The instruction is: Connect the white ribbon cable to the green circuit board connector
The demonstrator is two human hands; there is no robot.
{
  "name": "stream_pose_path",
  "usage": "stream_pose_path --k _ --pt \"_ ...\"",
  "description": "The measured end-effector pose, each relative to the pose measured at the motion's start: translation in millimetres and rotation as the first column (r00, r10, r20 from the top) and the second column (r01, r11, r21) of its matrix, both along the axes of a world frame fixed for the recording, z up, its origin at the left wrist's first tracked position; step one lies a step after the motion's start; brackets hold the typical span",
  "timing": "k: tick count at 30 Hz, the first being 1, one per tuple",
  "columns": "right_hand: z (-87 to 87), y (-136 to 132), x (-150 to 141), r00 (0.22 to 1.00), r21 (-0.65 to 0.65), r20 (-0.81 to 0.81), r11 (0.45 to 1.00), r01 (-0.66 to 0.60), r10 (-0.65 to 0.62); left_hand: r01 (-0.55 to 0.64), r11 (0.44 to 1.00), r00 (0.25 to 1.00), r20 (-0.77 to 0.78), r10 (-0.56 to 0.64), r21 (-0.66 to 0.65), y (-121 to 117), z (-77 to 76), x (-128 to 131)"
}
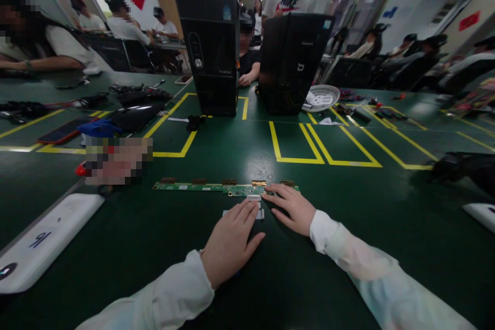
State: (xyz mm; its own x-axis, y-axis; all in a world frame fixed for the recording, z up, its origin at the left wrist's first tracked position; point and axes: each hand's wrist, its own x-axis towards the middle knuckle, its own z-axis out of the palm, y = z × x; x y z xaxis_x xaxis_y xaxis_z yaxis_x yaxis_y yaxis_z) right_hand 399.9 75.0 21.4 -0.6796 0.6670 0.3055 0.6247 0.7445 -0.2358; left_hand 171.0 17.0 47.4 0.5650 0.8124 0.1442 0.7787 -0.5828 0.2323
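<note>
A long, narrow green circuit board (201, 187) with brown-gold tabs along its far edge lies across the table in front of me. My right hand (294, 210) rests over the board's right part, palm down with fingers spread, fingertips touching it. Just below the board, my left hand (231, 240) lies with its fingers stretched forward and thumb apart. Its fingertips reach a white connector (253, 197) at the board's near edge. Partly covered by those fingers is a flat whitish piece (260, 214); whether it joins the connector is hidden.
Two black computer towers (211, 51) (292, 62) stand beyond the board. Yellow tape (299, 160) marks rectangles on the green table. A white device (46, 242) lies at left, near a blue cloth (99, 128) and cables. A white basket (322, 97) sits far right. People sit around.
</note>
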Motion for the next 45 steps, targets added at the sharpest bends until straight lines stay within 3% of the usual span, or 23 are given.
stream_pose_path --k 33,45 --pt "5.9 -12.8 0.0 0.998 -0.059 0.041 0.997 0.044 -0.042 0.048 0.991 0.998 -0.026 -0.052 -0.122 -4.2 1.9 -2.5" --pt "8.5 -14.9 -0.7 0.999 -0.094 0.025 0.995 0.046 -0.044 0.041 0.993 0.998 0.044 -0.037 -0.112 -6.8 -6.3 -1.0"
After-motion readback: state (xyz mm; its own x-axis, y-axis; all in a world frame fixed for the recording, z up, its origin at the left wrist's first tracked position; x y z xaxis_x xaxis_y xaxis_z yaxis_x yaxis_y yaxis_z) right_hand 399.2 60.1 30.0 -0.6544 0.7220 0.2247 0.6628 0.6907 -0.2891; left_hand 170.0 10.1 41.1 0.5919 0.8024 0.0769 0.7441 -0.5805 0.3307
